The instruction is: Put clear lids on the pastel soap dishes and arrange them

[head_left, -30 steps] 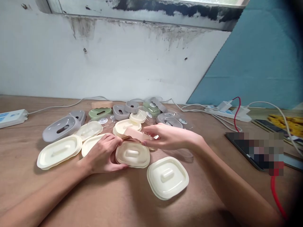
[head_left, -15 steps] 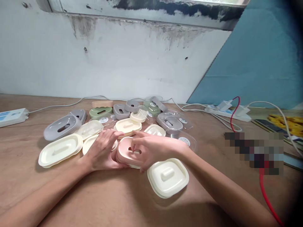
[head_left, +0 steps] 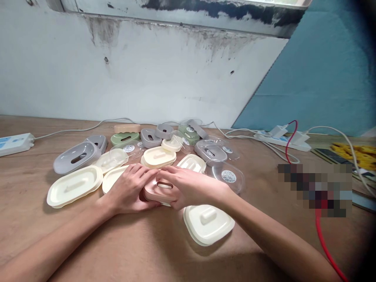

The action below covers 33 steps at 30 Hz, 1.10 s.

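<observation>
A pink soap dish (head_left: pixel 153 190) with an oval slot lies on the table between my two hands. My left hand (head_left: pixel 129 188) is wrapped round its left side, thumb at the near edge and fingers over the far edge. My right hand (head_left: pixel 192 186) grips the right side, its fingers across the far edge and its thumb at the near right corner. Something pale shows through the slot and under the near rim. Just right of it lies a cream tray (head_left: pixel 208 225) with a raised bar. Another cream tray (head_left: pixel 75 186) lies left of my left hand.
Behind my hands lie several grey dishes (head_left: pixel 210 150), green dishes (head_left: pixel 125 138), cream pieces (head_left: pixel 158 156) and clear lids with round labels (head_left: pixel 229 176). Power strips stand at left (head_left: pixel 16 144) and right (head_left: pixel 282 140), with cables along the wall. A red cable (head_left: pixel 324 239) runs down the right.
My right hand's fingers have moved off the slot to the far edge, and its thumb has closed on the near right corner. My left fingers have moved further over the dish.
</observation>
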Available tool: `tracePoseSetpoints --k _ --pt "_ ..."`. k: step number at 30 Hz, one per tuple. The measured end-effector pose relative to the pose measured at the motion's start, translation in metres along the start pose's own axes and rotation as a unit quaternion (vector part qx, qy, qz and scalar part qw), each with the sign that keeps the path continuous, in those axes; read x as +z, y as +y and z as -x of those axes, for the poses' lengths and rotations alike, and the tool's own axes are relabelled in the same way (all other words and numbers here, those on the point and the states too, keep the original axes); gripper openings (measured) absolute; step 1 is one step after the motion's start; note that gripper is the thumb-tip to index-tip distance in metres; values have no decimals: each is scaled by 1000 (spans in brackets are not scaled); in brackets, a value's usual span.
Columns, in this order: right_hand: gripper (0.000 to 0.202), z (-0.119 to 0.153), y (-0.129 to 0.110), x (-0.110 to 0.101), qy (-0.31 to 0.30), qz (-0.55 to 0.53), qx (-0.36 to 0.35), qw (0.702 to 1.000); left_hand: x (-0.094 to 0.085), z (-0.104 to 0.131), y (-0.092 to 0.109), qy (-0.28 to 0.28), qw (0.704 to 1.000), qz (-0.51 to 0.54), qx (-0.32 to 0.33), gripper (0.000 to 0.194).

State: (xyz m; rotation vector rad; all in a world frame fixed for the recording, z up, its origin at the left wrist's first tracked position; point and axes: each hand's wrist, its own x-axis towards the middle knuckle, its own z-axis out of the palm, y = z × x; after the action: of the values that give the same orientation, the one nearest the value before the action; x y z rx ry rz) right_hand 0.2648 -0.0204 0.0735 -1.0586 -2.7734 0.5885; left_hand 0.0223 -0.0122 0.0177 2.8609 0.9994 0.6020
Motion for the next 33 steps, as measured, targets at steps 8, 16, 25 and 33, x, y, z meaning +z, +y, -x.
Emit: tracePoseSetpoints --k 8,16,25,33 --pt "91 0 -6 -4 -20 22 11 1000 -3 -2 4 11 1000 -22 12 67" --pt "94 -3 -7 9 -22 55 24 998 -2 -2 0 3 999 -32 9 82" --pt "47 -4 11 -20 44 -46 47 997 -2 -5 6 -15 998 -53 -15 78" --pt "60 -18 95 -10 181 99 255 945 5 -4 3 -10 999 -42 -23 85"
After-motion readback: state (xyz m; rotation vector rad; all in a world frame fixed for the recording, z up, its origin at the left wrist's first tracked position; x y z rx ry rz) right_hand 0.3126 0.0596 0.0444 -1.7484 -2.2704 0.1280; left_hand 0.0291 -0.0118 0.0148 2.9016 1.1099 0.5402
